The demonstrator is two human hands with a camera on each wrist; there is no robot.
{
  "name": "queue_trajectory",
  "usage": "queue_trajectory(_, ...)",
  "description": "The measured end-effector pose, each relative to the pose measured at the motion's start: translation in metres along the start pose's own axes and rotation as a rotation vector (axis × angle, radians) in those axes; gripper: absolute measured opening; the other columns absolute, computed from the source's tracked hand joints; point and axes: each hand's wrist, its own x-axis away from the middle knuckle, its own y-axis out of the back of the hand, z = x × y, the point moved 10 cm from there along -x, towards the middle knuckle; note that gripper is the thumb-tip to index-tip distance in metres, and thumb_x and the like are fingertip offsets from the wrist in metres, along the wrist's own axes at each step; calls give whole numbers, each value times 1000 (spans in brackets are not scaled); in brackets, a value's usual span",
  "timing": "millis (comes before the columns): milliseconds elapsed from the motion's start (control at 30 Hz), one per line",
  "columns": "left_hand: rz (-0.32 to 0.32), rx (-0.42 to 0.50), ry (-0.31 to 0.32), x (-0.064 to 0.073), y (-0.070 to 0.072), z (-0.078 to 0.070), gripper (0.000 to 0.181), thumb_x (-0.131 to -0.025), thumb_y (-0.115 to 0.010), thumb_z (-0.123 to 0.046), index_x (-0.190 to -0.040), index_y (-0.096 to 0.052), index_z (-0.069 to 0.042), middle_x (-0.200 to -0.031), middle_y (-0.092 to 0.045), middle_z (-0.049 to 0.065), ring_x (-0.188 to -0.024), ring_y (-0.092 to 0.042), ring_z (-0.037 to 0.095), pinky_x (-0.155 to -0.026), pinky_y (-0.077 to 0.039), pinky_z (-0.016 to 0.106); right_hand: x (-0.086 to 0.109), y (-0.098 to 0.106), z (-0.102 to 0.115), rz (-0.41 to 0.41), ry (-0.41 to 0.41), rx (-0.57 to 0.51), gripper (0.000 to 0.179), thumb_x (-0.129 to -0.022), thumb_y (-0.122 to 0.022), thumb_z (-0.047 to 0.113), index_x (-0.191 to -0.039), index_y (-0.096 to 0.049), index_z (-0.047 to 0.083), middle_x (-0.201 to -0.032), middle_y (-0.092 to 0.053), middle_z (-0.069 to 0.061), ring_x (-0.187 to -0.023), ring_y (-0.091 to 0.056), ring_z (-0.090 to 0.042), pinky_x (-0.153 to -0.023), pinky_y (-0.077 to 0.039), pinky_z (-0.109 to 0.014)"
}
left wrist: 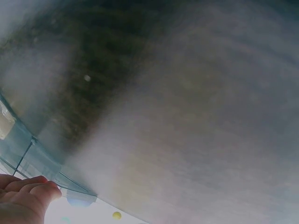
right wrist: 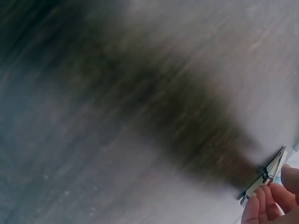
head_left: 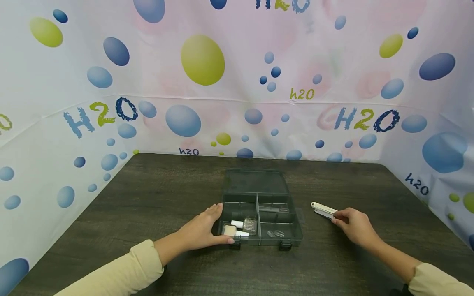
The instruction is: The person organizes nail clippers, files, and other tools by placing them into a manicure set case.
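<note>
A dark translucent organizer box [head_left: 259,242] sits on the table with its lid laid back. My left hand [head_left: 200,230] rests against its left side, fingers straight and thumb along the front edge by a latch. At the lower left of the left wrist view, the fingers [left wrist: 28,193] overlap the box. In the front left compartment lie two small bottles with white caps, one beige bottle [head_left: 229,230] and one glittery bottle [head_left: 249,225]. To the right of the box, my right hand [head_left: 355,226] pinches a white nail clipper [head_left: 324,209] with metal parts, its far end pointing left.
Small clear pieces [head_left: 279,234] lie in the front right compartment, a flat clear strip [head_left: 273,209] in the back right one. Two dark latches [head_left: 285,245] stick out at the front. A patterned curtain [head_left: 237,123] encloses the dark wooden table [head_left: 177,176] behind and at both sides.
</note>
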Motion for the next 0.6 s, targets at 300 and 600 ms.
queue_trajectory(300,3,3,-6,-1,-1,1,99,-78,-66,-57,-144,-25,5,-149,-27,23,-138,-26,40,-105,-33,57,-1,-2,0,10,-10,0,17,-78,-70,3,-91,-67,-8,-79,-67,-12,-67,-59,-18,-56,-47,-29)
queue_trajectory(600,-2,1,-19,0,0,-2,101,-77,-64,-60,-143,-26,7,-149,-28,24,-137,-27,40,-105,-33,57,-3,-6,0,50,-33,-10,14,-78,-70,6,-87,-66,-5,-77,-65,-6,-67,-57,-16,-57,-46,-27)
